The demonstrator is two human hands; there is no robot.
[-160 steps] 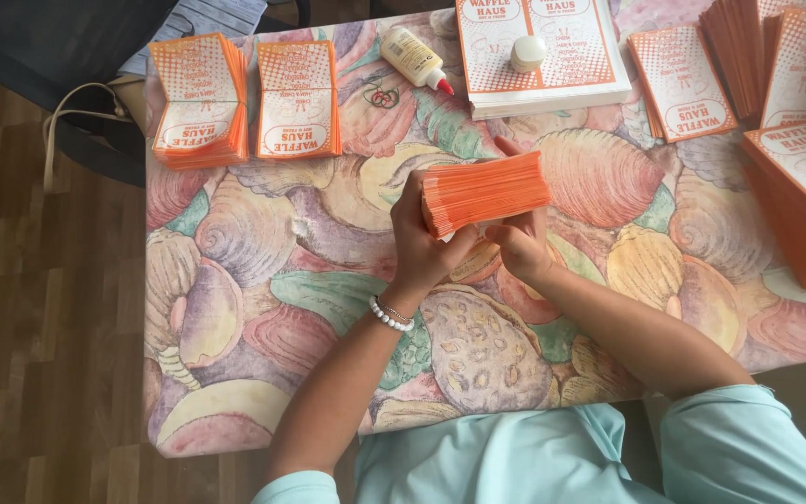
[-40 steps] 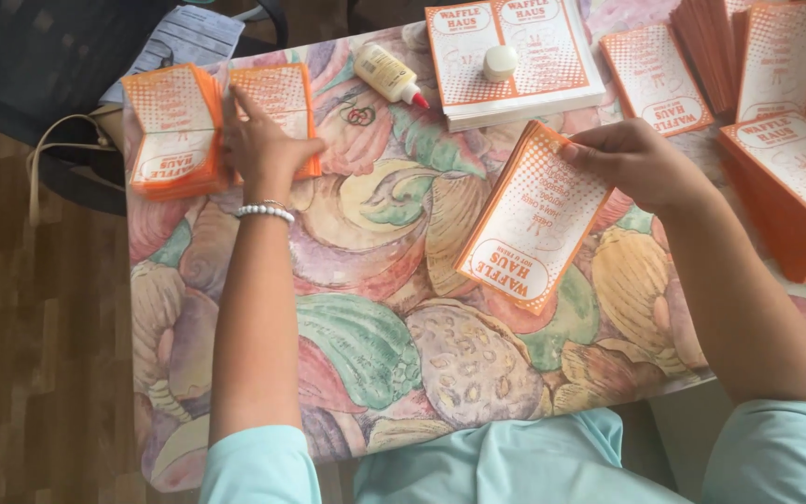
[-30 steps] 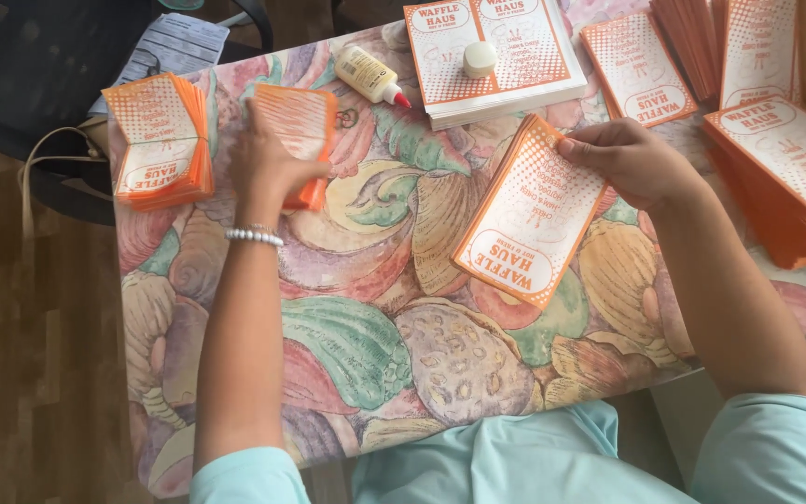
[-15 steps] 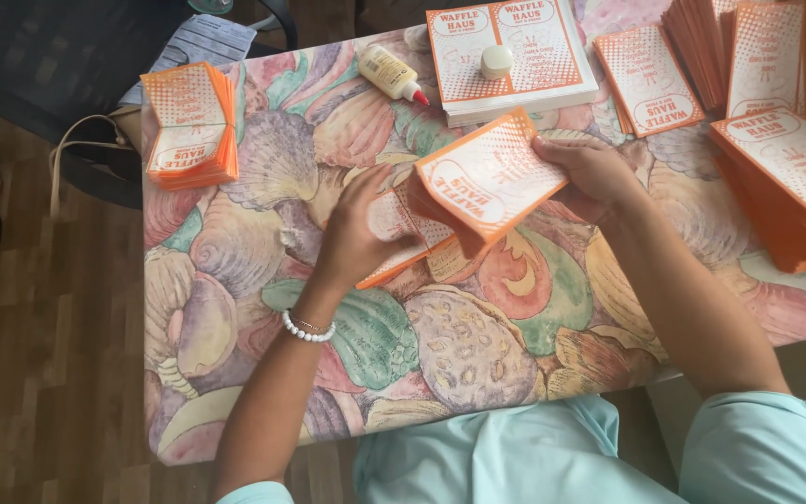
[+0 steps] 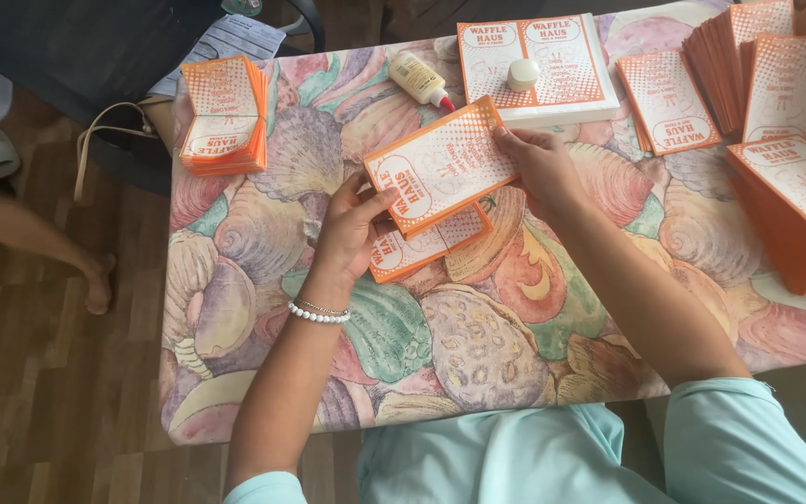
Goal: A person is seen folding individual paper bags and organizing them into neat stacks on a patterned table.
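Both hands hold one stack of orange cards [image 5: 440, 166] just above the bench [image 5: 478, 345], tilted across its middle. The left hand [image 5: 347, 229] grips the near-left end, fingers curled round it; the right hand [image 5: 543, 168] clasps the far-right end. A second stack [image 5: 422, 247] lies under it, touching the left hand. A banded bundle [image 5: 224, 117] sits far left, a glue bottle [image 5: 419, 78] behind.

Left hand [image 5: 347, 229] and right hand [image 5: 538, 168] grip orange paper stack [image 5: 440, 166] above second stack [image 5: 426, 245] on shell-patterned worktop [image 5: 263, 280]; glue bottle [image 5: 419, 78] near.
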